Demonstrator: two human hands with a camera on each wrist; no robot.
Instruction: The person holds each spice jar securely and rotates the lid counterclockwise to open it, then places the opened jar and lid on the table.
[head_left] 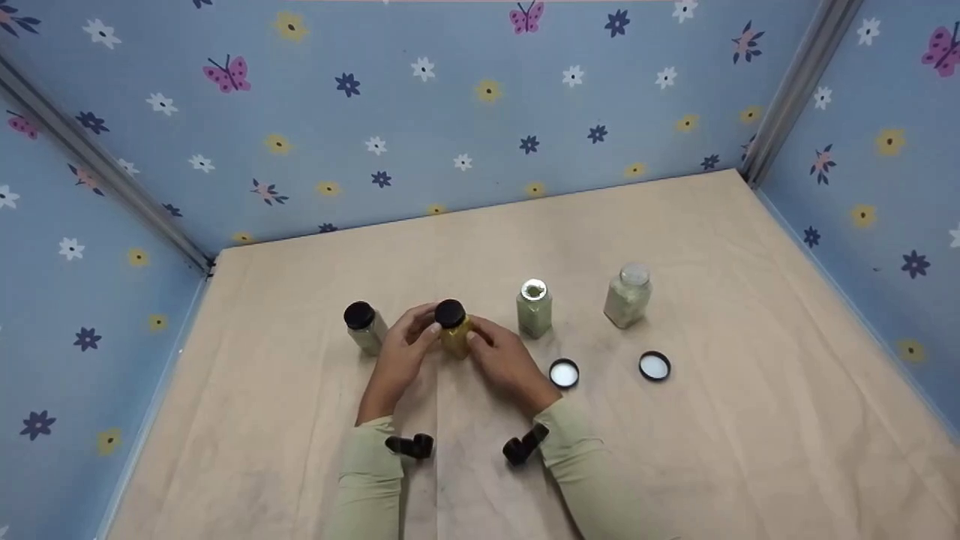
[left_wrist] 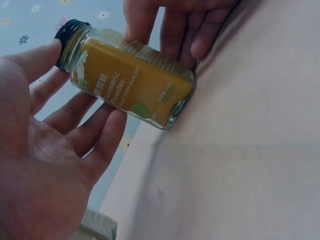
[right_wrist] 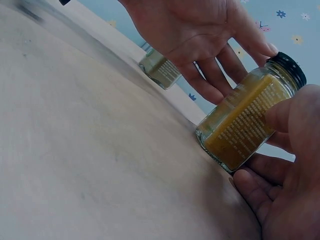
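Note:
A glass jar of turmeric powder (head_left: 455, 339), with its black lid (head_left: 450, 313) on, is between my two hands. My left hand (head_left: 403, 350) has its thumb at the lid and its fingers along the jar's far side. With thumb and fingers, my right hand (head_left: 508, 360) grips the jar's lower part. The label facing the left wrist view reads "Turmeric Powder" on the jar (left_wrist: 132, 75); small print covers the side of the jar (right_wrist: 245, 120) in the right wrist view. Whether its base touches the table cannot be told.
Left of my hands stands a black-lidded jar (head_left: 366, 334) of greenish powder. To the right are an uncapped jar (head_left: 535, 315) of green powder and a paler uncapped jar (head_left: 628, 300). Two black lids, a nearer one (head_left: 564, 373) and a farther one (head_left: 655, 366), lie on the cloth-covered table (head_left: 750, 450).

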